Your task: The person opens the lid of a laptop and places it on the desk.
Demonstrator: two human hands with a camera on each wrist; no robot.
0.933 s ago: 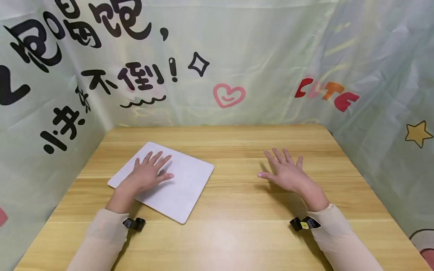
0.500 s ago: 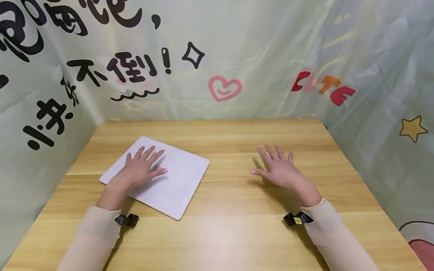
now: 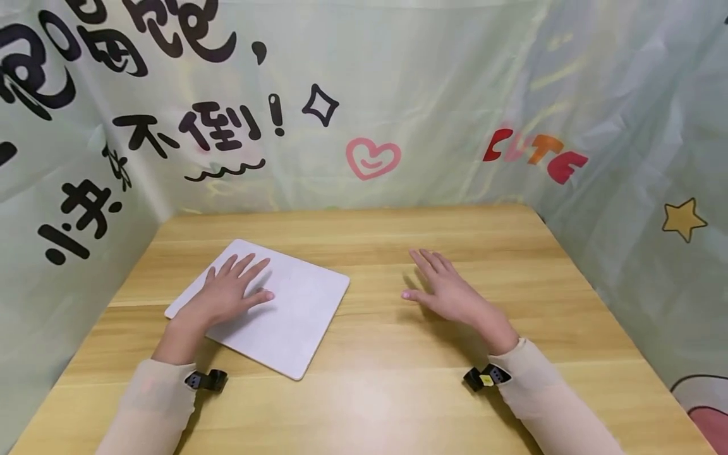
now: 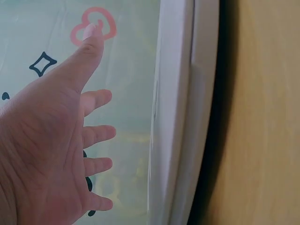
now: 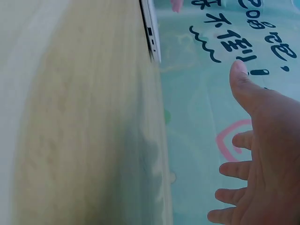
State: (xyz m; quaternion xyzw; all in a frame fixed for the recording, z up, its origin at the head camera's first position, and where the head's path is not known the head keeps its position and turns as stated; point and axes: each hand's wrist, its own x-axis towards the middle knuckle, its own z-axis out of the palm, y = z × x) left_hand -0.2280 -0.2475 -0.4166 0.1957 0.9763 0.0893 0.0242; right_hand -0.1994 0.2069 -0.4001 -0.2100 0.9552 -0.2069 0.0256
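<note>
A closed, pale silver laptop [image 3: 307, 303] lies at an angle on the left half of the wooden table. Its lid and base show as two layers along the edge [image 4: 180, 117] in the left wrist view, and small dark ports line its side in the right wrist view [image 5: 152, 37]. Over its left part hovers my left hand [image 3: 224, 297], palm down, fingers spread, casting a shadow on the lid. To the right of the laptop, my right hand [image 3: 455, 297] hangs above the table with straight fingers and the thumb out. Neither hand holds anything.
The wooden table [image 3: 387, 404] is enclosed at the back and sides by a pale green printed curtain [image 3: 443, 76] with black lettering, a pink heart and a star. A small black camera sits at each wrist, the left [image 3: 207, 381] and the right [image 3: 486, 377].
My right hand has moved left, nearer the laptop, and its fingers have drawn closer together. My left hand stays over the laptop with only a slight shift. The head view has turned a little.
</note>
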